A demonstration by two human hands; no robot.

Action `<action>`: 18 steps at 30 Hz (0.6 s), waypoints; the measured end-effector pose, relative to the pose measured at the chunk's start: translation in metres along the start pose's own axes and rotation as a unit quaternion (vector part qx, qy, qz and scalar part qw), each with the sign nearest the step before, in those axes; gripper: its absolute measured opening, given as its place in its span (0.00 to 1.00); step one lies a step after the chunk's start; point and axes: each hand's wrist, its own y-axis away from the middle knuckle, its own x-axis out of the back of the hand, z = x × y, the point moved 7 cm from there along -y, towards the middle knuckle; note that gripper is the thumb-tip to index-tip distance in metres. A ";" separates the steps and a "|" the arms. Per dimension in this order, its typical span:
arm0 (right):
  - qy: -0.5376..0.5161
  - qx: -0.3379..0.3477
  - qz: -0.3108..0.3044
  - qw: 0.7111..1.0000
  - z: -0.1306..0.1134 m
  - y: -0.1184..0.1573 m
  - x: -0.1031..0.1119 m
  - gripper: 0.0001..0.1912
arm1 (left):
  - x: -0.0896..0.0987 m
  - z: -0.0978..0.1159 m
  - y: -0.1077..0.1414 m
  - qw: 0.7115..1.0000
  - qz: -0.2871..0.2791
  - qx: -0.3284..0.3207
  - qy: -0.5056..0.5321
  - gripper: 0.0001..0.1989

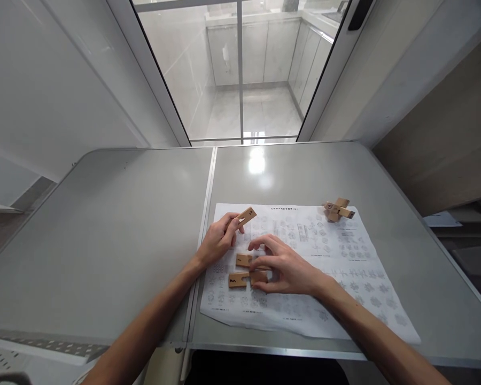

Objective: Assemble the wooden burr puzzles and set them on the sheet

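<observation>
My left hand (219, 235) is closed around one end of a notched wooden puzzle piece (247, 215) marked 2, holding it tilted above the paper. Below it, my right hand (286, 266) reaches over two more notched pieces lying side by side. Its thumb and index finger straddle the right end of the nearer wooden puzzle piece (237, 280), whose mark looks like a 3. The farther piece (243, 260), marked 1, is partly hidden under my fingers. Under both hands lies a printed sheet (304, 315) of small puzzle diagrams.
At the sheet's far right corner sits a cluster of interlocked wooden pieces (337, 209). A grey folding table (144, 214) carries everything, with a metal seam (209, 187) running left of the sheet. Beyond its far edge stands a glass door (240, 80).
</observation>
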 end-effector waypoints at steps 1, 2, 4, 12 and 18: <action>0.007 -0.001 0.010 1.000 0.001 0.000 0.001 0.11 | 0.000 -0.001 0.000 1.000 0.002 0.001 0.004 0.19; 0.016 0.000 0.020 1.000 0.001 -0.001 0.002 0.10 | 0.000 -0.002 -0.001 1.000 0.003 0.002 0.008 0.19; 0.034 0.003 0.032 0.999 0.002 -0.001 0.003 0.10 | 0.000 -0.004 -0.001 1.000 0.006 0.003 0.016 0.20; 0.022 -0.001 0.037 0.999 0.005 -0.002 0.006 0.10 | 0.000 -0.004 0.000 1.000 0.001 0.007 0.018 0.20; -0.017 0.011 0.052 0.998 0.005 -0.002 0.007 0.04 | 0.000 -0.002 0.001 1.000 0.003 0.003 0.008 0.20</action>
